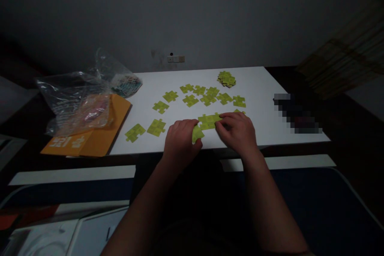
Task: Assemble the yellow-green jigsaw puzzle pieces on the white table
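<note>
Yellow-green puzzle pieces lie face down on a white board [264,88]. My left hand [180,142] curls its fingers around a single puzzle piece [196,133] near the board's front edge. My right hand [237,130] pinches a joined strip of pieces [208,121] right beside it, and the two touch. Several loose pieces [207,97] are scattered beyond my hands. A small stack of pieces [226,79] sits at the far side. Two more pieces [145,129] lie to the left.
A crumpled clear plastic bag [81,96] rests on an orange envelope [90,136] at the left. A dark object [297,114] lies on the board's right edge. White sheets and a dark tabletop lie below the board. The room is dim.
</note>
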`<state>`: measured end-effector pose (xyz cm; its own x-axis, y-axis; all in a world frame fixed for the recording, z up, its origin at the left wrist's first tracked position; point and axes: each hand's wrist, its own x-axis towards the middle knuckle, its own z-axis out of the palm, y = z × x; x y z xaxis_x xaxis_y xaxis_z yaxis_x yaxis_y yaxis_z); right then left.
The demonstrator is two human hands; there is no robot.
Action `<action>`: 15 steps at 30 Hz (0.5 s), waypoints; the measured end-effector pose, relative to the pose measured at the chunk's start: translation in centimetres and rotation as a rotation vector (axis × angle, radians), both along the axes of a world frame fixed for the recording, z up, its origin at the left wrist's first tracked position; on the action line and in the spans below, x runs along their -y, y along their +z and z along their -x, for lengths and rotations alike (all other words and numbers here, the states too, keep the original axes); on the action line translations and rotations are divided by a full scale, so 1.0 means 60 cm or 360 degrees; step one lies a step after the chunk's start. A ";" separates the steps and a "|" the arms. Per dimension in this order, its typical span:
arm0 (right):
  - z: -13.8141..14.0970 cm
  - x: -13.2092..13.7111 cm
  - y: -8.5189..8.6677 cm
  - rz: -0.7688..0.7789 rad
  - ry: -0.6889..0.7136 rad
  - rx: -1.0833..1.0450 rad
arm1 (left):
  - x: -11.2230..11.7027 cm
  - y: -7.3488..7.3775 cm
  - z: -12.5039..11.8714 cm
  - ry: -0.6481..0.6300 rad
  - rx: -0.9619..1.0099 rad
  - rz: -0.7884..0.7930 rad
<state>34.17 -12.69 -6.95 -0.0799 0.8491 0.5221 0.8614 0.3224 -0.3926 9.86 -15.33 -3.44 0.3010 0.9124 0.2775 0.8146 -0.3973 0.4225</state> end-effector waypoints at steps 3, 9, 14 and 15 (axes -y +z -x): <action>0.000 0.000 0.001 -0.0008 0.0008 -0.0017 | -0.018 0.007 0.005 -0.0049 -0.0048 0.0042; 0.000 0.001 0.003 -0.0022 0.0012 -0.0048 | -0.042 0.018 0.014 -0.0165 -0.0101 0.0162; 0.000 0.001 0.001 -0.0003 0.0015 -0.0072 | -0.056 0.017 0.019 -0.0253 -0.0110 0.0125; 0.000 0.002 0.001 -0.0001 0.0017 -0.0079 | -0.059 0.017 0.019 -0.0268 -0.0114 0.0117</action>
<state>34.18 -12.79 -6.88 -0.0631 0.8480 0.5263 0.8374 0.3319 -0.4343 8.71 -11.77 -2.44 0.4675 0.8646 0.1841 0.7685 -0.5004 0.3988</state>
